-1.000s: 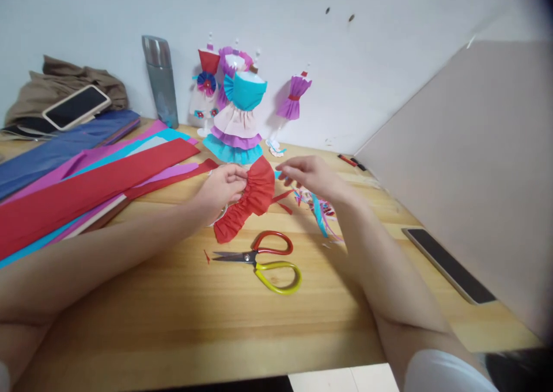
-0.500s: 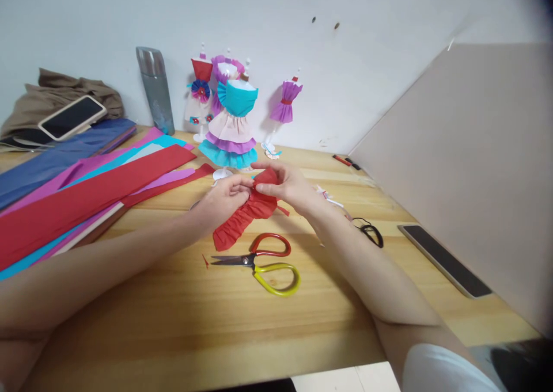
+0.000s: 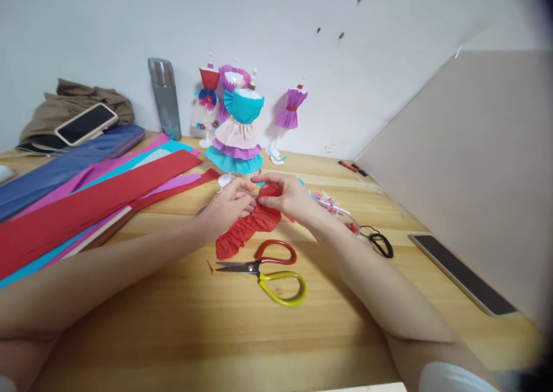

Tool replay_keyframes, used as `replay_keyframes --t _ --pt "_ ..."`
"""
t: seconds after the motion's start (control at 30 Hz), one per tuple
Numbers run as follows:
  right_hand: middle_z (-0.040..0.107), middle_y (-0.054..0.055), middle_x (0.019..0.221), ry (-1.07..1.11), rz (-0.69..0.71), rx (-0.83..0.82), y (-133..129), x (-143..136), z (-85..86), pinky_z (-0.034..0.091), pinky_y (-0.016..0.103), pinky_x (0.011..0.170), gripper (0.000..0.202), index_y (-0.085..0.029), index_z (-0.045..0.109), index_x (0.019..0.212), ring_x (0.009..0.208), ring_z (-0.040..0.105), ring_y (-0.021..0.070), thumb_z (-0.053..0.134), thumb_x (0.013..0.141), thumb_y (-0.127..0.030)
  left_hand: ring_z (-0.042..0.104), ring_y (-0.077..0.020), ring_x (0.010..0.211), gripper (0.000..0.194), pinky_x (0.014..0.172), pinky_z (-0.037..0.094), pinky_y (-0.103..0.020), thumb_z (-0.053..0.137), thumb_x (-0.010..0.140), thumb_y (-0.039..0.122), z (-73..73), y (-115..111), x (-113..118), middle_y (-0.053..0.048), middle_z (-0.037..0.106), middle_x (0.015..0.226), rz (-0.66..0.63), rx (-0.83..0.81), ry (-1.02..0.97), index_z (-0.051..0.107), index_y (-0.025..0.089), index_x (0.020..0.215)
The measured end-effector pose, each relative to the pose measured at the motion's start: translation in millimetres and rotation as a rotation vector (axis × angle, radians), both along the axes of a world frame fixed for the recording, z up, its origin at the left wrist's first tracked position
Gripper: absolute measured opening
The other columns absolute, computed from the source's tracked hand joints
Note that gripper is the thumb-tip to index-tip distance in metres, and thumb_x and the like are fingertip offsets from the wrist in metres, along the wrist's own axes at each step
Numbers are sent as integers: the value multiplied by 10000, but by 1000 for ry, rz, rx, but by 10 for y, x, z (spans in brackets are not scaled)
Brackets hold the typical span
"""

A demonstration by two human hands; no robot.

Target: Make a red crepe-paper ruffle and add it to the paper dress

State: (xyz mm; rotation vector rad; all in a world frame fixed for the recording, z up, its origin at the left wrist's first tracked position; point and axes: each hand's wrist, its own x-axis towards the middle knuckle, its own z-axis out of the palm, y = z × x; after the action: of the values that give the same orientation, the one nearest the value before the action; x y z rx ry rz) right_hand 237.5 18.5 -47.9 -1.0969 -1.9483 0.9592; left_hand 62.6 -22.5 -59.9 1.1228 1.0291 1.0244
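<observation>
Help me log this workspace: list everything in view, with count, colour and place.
Ruffled crinkly strip: 1, red, between the hands
Loop-handled metal scissors: 1, red and yellow handles, front centre
Dressed miniature mannequins: 4, multicoloured, near back wall
Long flat sheets: several, red, blue, turquoise, pink, others, left
Metallic bottle: 1, grey, back left
Crumpled cloth: 1, brown, far left
Phone-like slabs: 2, black-faced, left and right
Looped cord: 1, black, right
Thin scraps: many, mixed, behind right forearm
Wooden table: 1, light brown, underneath
Left hand, right hand: 2, bare, at the ruffled strip
</observation>
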Motion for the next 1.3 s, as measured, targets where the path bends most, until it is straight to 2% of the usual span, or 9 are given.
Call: replay_keyframes --t 0.13,0.3,0.5,0.63,0.77,0.9,1.0,1.13,1.3 --pt "697 5 776 85 17 0 -16 -23 -28 513 298 706 391 -166 756 1052 728 628 164 668 672 -184 615 -101 673 152 658 469 -221 607 851 123 37 3 -3 23 631 743 18 -15 -75 498 210 910" --pt "720 21 828 142 22 4 -82 -64 21 515 296 712 316 -178 764 950 734 628 158 661 652 -189 648 -129 762 181 675 515 -262 685 819 177 47 21 -45 -11 630 903 -4 -42 -155 516 189 884" --pt "709 18 819 149 68 18 -225 -130 73 523 306 717 319 -198 766 973 726 630 160 650 676 -200 659 -144 813 141 735 529 -276 688 788 148 -11 129 -101 -52 655 906 -97 -149 -263 584 145 883" --pt "719 17 839 105 123 90 -336 -172 84 527 324 769 343 -209 771 985 774 642 168 602 692 -154 651 -147 853 127 782 517 -266 684 789 176 -51 157 -115 -69 674 932 -126 -89 -237 649 125 900" --pt "721 20 839 132 132 77 -379 -170 134 524 332 787 300 -214 769 974 801 653 179 631 711 -174 648 -162 877 112 783 507 -271 646 793 194 -36 158 -122 -62 689 928 -115 47 -45 688 134 878" --pt "729 38 897 195 68 0 -292 -116 161 521 320 752 220 -209 763 902 838 660 188 706 697 -260 570 -139 646 58 612 450 -260 600 739 148 14 196 -173 -7 614 688 -82 155 407 658 152 742" --pt "725 30 868 227 18 -105 -202 -67 147 507 302 696 232 -203 754 885 777 646 171 737 666 -279 511 -130 541 104 523 375 -251 569 689 86 17 225 -221 25 569 593 -180 105 663 610 176 723" --pt "733 19 869 242 -7 -176 -126 -25 120 511 302 720 212 -206 742 859 792 654 171 741 656 -267 556 -160 605 217 604 389 -277 535 653 29 -32 226 -244 27 623 630 -245 156 750 571 209 768" --pt "733 15 872 252 -44 -160 -64 3 95 520 308 737 181 -216 740 831 813 658 178 742 657 -269 519 -206 691 153 708 342 -339 603 709 92 -56 198 -247 -7 543 664 -172 338 909 525 220 682"
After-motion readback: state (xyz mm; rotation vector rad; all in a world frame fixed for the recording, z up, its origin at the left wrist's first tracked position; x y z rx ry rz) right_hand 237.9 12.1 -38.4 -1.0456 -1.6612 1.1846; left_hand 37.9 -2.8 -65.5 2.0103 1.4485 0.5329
